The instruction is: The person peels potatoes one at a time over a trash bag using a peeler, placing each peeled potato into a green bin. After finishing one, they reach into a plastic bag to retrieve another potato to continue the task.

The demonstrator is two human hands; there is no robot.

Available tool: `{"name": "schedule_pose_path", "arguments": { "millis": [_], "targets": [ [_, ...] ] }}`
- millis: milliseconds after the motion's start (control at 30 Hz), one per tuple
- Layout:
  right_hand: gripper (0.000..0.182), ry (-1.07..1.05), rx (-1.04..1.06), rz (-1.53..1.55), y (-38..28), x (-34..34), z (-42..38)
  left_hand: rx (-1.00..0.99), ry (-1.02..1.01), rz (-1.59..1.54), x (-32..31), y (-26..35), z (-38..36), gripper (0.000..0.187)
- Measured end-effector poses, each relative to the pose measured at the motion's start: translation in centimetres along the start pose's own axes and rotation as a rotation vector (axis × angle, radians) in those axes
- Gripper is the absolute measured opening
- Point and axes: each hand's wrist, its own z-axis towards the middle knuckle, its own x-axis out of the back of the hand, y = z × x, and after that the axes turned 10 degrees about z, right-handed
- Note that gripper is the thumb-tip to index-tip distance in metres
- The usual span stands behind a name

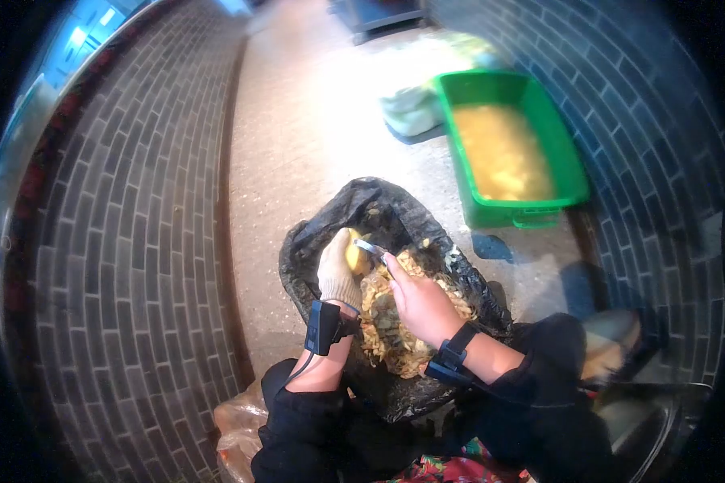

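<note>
My left hand (337, 270), in a pale knit glove, is closed around a yellow potato (354, 253). Bare, my right hand (417, 296) grips a peeler (369, 246) whose metal end meets the potato's right side. Both hands are above a container lined with a black plastic bag (330, 211). Inside the bag lies a heap of peelings (391, 350), partly hidden by my right hand and forearm. The left fingertips are out of sight behind the potato.
A green tub (573, 153) holding yellowish pieces in cloudy liquid stands at the right, beside a tiled wall (644, 121). Behind it sits a pale sack (411, 109). Another tiled wall (137, 201) runs along the left. A clear plastic bag (240, 427) lies at lower left.
</note>
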Motion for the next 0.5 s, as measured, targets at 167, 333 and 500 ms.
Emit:
{"name": "schedule_pose_path", "arguments": {
  "millis": [167, 333, 500],
  "targets": [
    [0.052, -0.02, -0.027, 0.025, -0.8, -0.6, -0.4, 0.009, 0.117, -0.13, 0.5, -2.1, 1.0, 0.036],
    [0.053, -0.028, -0.017, -0.012, -0.1, -1.8, -0.9, 0.01, 0.139, -0.153, 0.6, -2.4, 1.6, 0.034],
    [0.055, 0.018, 0.01, -0.026, -0.2, -2.5, -1.7, 0.068, 0.178, -0.154, 0.5, -2.5, 1.2, 0.03]
  ]
}}
